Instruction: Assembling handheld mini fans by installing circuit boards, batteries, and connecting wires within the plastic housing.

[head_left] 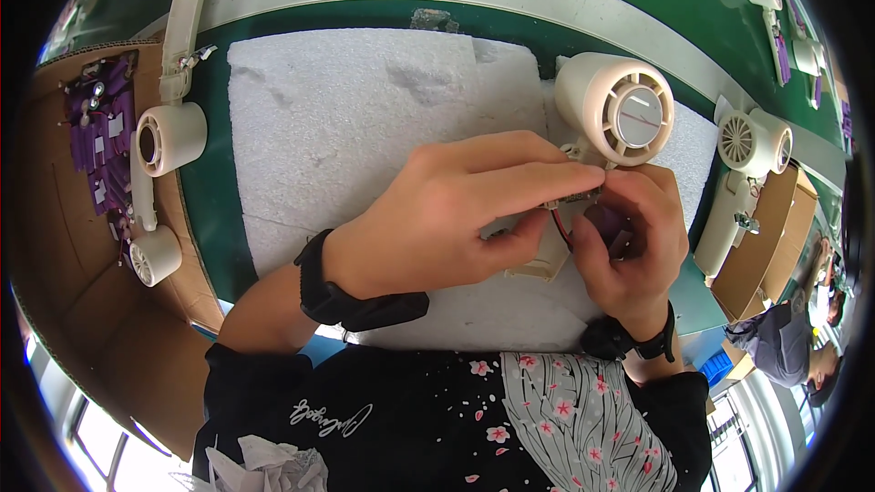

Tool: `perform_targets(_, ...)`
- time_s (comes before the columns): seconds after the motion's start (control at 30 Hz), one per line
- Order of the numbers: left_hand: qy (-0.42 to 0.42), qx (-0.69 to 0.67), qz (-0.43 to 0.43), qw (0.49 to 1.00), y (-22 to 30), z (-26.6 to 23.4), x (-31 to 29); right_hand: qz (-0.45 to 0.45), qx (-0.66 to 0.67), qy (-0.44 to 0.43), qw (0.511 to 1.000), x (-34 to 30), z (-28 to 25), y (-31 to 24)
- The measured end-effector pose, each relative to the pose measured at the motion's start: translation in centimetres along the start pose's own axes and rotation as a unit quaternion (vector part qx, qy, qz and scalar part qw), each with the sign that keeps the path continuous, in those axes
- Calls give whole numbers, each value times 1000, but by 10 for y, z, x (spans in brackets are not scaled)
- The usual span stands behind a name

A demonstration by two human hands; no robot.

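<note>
A cream handheld fan (609,109) lies on the white foam sheet, its round head pointing away from me and its opened handle (544,266) under my hands. My left hand (456,210) reaches over the handle, fingers closed round a small circuit board (583,194) with red and black wires (562,226). My right hand (643,237) is closed round a dark purple part (612,226) that looks like a battery, its fingertips meeting the left ones beside the board. My fingers hide much of the handle's inside.
Left, a cardboard box (137,346) holds purple battery packs (102,141); cream fans (173,138) lie along its edge. Another fan (749,150) lies right of the foam sheet (319,128), beside a second box (775,237). More fan parts (766,0) lie far right, and a person (788,342) is beyond.
</note>
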State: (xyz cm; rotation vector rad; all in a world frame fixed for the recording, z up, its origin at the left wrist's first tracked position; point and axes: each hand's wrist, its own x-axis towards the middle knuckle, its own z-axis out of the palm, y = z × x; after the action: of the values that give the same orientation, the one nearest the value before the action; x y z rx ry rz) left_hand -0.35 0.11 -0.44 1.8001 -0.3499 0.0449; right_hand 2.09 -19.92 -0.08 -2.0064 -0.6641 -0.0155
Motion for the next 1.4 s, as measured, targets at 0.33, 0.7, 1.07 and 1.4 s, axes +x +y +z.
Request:
perform_targets(0.33, 17, 23, 8, 1000, -2, 0, 0, 29, -29, -13, 999, 1, -1, -6)
perform_targets(0.7, 31, 41, 18, 999, -3, -1, 0, 60, -12, -5, 998, 1, -2, -5)
perform_targets(1.07, 21, 47, 37, 998, -2, 0, -2, 83, -5, -12, 996, -1, -2, -12)
perform_targets(1.4, 30, 48, 31, 998, -3, 1, -1, 13, -53, -27, 998, 6, -4, -10)
